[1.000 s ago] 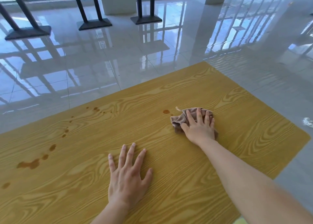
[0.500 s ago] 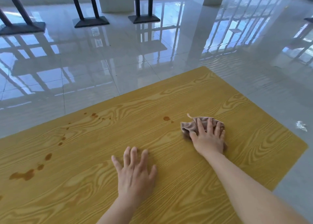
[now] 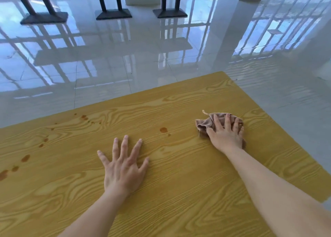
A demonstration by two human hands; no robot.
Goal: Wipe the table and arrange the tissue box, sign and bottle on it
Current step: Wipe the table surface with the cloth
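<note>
A yellow wood-grain surface [image 3: 179,192] fills the lower half of the view, and the crumpled brown cloth [image 3: 206,124] on it serves as the landmark. The cloth lies toward the far right part of the surface, short of the right edge. The right hand [image 3: 226,135] presses flat on top of the cloth, its fingers [image 3: 227,122] spread across the fabric and pointing away from the person; they lie over it rather than curl around it. A bunched part of the cloth and a thin loose corner stick out from under the hand on its left and far sides.

Left of the cloth, well apart from it, a round brown spot [image 3: 163,129] sits on the wood with a smaller speck just beside it. Farther left of the cloth and nearer the person, the left hand [image 3: 123,170] rests palm down on the bare wood, fingers spread wide and holding nothing. Much farther left of the cloth, a trail of brown stains [image 3: 26,158] runs along the left part of the surface, with a few small drops [image 3: 84,117] near the far edge.

Beyond the cloth lies a glossy pale tiled floor [image 3: 143,61] that mirrors window frames. Far beyond it stand dark metal legs on flat square bases [image 3: 113,16].
</note>
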